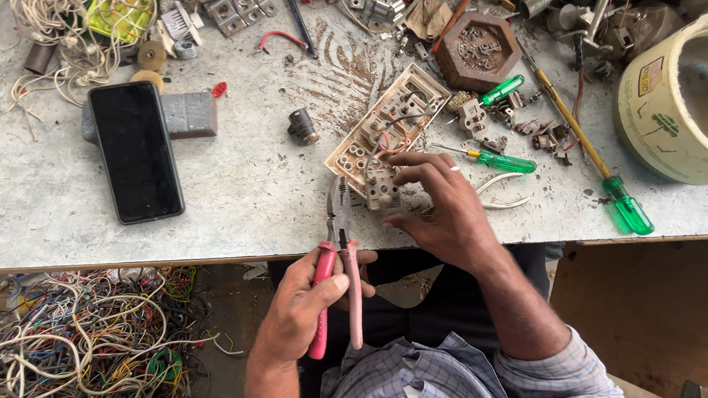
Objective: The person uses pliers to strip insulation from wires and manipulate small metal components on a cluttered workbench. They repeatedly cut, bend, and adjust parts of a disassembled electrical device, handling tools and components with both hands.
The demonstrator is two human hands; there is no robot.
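Gripping the pink-handled pliers (pixel 337 262) in my left hand (pixel 306 304), I have my fingers wrapped round both handles at the near edge of the grey workbench (pixel 251 186), with the steel nose pointing away from me. It reaches just beside a small socket block (pixel 383 191) that my right hand (pixel 441 211) pinches between thumb and fingertips. That block sits at the near end of a cream switch plate (pixel 389 121) lying face down, thin wires looping over it; whether the pliers' tip actually touches the block I can't quite make out. Just right of my right hand lies a small green-handled screwdriver (pixel 491 159), and further right a long one with a yellow shaft (pixel 587 149). Well to the left, a black phone (pixel 136 151) rests screen up. A tangle of coloured wires (pixel 85 338) lies below the bench on the left.
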